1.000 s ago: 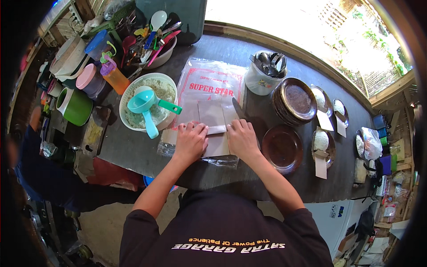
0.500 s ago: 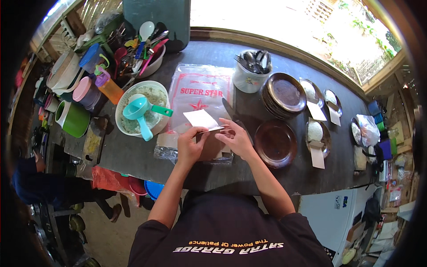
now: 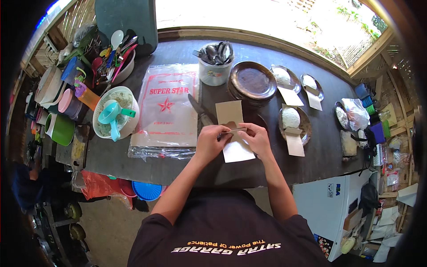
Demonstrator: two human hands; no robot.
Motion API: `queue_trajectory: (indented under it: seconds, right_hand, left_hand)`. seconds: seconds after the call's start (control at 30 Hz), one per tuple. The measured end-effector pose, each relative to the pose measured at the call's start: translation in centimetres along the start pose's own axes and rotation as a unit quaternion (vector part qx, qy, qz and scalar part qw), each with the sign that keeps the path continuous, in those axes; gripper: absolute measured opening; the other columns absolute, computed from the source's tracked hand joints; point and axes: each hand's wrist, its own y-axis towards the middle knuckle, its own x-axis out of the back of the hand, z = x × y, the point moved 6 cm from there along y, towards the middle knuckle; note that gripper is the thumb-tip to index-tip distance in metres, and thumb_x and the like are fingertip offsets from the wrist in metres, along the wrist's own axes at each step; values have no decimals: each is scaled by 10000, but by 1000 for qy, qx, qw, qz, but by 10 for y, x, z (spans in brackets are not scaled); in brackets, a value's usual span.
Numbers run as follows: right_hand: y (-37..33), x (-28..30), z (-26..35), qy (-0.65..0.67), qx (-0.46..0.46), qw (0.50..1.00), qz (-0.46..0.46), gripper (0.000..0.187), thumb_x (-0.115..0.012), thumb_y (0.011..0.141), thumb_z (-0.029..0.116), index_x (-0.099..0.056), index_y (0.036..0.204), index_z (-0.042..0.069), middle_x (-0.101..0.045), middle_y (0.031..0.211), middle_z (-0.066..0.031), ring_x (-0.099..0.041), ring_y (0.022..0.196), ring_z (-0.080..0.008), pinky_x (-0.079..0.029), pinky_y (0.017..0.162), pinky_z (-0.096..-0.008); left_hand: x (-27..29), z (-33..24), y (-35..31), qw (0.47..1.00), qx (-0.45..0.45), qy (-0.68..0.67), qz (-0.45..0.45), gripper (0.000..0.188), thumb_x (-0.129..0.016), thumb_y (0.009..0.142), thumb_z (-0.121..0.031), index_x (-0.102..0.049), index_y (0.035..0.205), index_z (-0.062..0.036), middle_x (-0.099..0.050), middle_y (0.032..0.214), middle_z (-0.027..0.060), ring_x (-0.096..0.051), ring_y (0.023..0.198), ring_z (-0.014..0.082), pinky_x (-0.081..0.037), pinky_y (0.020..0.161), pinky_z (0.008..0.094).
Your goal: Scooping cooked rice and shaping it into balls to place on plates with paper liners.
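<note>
Between my two hands is a folded sheet of brown wrapping paper [image 3: 229, 113], with one white flap hanging toward me. My left hand [image 3: 211, 143] pinches one end of its middle fold and my right hand [image 3: 258, 140] pinches the other. Behind the paper, a brown plate [image 3: 261, 120] is mostly hidden. A knife [image 3: 196, 106] lies left of the paper, beside a clear plastic pack [image 3: 165, 120] with red print and a star. Off to the right, a mound of rice [image 3: 291, 118] sits on a plate with a folded paper [image 3: 295, 143] at its front.
At the left stands a white tub [image 3: 132, 123] of rice with turquoise scoops [image 3: 111, 115]. Farther back are a cutlery bucket [image 3: 214, 73] and stacked brown plates [image 3: 252, 80]. More rice plates [image 3: 310, 82] stand at the right, near a plastic bag [image 3: 356, 112].
My hands have moved rightward, from over the plastic pack to in front of the brown plate. The paper now shows a raised brown panel and a lower white flap. The view has shifted right.
</note>
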Motion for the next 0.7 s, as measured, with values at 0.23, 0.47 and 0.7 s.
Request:
queue_trajectory:
  seconds: [0.23,0.47,0.7]
  right_hand:
    - [-4,18,17,-335,242,908,-71,230,-759,748,103,-750,970,43,-666,971,-107,-638,911,-259,-521,839,-351]
    - [15,20,-3,-279,197,935,93,127,-720,761,92,-753,861,22,-664,878,-123,-626,903,-314,-500,832,-403]
    - [18,18,-1,-289,214,923,138,150,-704,770,113,-752,875,19,-670,841,-140,-636,879,-320,-500,817,-408]
  left_hand:
    - [-36,-8,6,963,-84,256,26,140,-755,733,-184,-741,871,-163,-681,828,-13,-578,913,206,-387,875,369]
    - [-41,-10,8,929,-78,357,54,107,-726,758,-251,-757,835,-184,-704,860,-45,-558,900,176,-351,879,364]
    - [-37,-19,4,928,-54,365,48,140,-714,787,-314,-775,856,-209,-715,865,-64,-557,897,161,-335,878,366]
